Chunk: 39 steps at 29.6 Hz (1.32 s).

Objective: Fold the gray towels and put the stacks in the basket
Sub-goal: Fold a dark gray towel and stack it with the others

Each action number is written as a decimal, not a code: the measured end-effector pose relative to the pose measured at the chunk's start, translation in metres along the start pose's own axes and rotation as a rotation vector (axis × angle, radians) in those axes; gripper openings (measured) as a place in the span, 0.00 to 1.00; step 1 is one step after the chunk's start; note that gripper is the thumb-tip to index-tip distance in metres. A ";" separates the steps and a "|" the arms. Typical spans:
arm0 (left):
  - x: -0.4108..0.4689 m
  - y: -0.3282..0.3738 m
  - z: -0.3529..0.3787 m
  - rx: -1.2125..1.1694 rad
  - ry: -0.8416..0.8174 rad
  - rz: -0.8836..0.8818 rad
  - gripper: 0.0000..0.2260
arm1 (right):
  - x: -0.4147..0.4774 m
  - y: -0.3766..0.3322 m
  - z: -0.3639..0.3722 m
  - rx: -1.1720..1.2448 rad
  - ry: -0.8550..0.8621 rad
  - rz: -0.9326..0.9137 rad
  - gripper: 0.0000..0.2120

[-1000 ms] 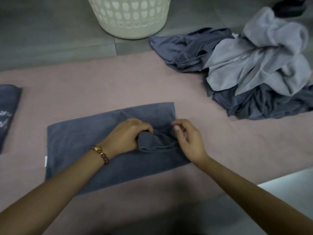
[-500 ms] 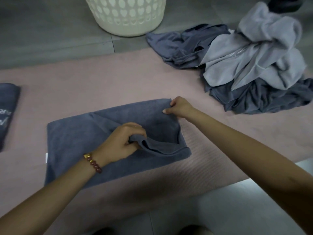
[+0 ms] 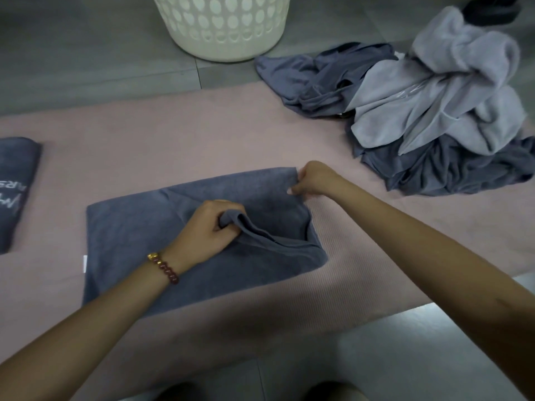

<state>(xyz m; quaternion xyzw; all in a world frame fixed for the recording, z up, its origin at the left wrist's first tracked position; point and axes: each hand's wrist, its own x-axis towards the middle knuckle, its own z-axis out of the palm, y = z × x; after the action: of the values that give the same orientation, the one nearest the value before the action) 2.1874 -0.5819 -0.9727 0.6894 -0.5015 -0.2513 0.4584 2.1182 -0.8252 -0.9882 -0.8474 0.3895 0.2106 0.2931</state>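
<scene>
A dark gray towel (image 3: pixel 130 235) lies spread on a pink mat (image 3: pixel 173 134) that covers the tiled floor (image 3: pixel 86 53), directly in front of the person. The left hand (image 3: pixel 202 230) is over the middle of the towel; its grip is closed, the fingers curled round a raised fold of the cloth, so a ridge runs from this hand toward the near right corner. The right hand (image 3: pixel 314 180) is at the far right corner of the towel and pinches the edge there between thumb and fingers, with the corner lifted a little from the mat. A beaded bracelet (image 3: pixel 163 267) sits on the left wrist. A small white tag (image 3: pixel 84 264) shows at the left edge of the towel. To the far left, partly cut by the frame, a folded dark towel (image 3: pixel 14 183) with white letters rests on the mat. At the right a loose pile of towels (image 3: pixel 434 111) – light gray ones over dark gray ones – lies partly on the mat and partly on the floor. The cream plastic basket (image 3: pixel 223 27) with heart-shaped holes stands on the floor beyond the mat, well apart from both hands. A dark object (image 3: pixel 489 10) behind the pile is perhaps a shoe – it is too cut off to tell.
</scene>
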 end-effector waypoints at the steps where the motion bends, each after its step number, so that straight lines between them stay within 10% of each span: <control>1: 0.002 0.001 0.001 0.011 0.003 0.004 0.07 | -0.007 0.002 0.000 -0.051 -0.046 0.000 0.17; 9: 0.007 0.001 0.003 0.042 0.017 -0.003 0.08 | -0.046 0.029 0.029 0.034 -0.048 -0.176 0.06; 20: 0.007 0.002 0.006 0.083 -0.008 0.025 0.08 | -0.042 0.020 0.029 0.956 0.043 -0.208 0.30; 39: 0.009 0.000 0.005 0.166 0.055 -0.046 0.08 | -0.076 0.062 0.038 0.295 -0.209 0.085 0.06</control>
<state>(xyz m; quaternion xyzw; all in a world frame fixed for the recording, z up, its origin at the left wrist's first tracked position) 2.1863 -0.5926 -0.9738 0.7429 -0.4920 -0.2002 0.4074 2.0181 -0.7919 -0.9924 -0.7515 0.4190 0.2504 0.4438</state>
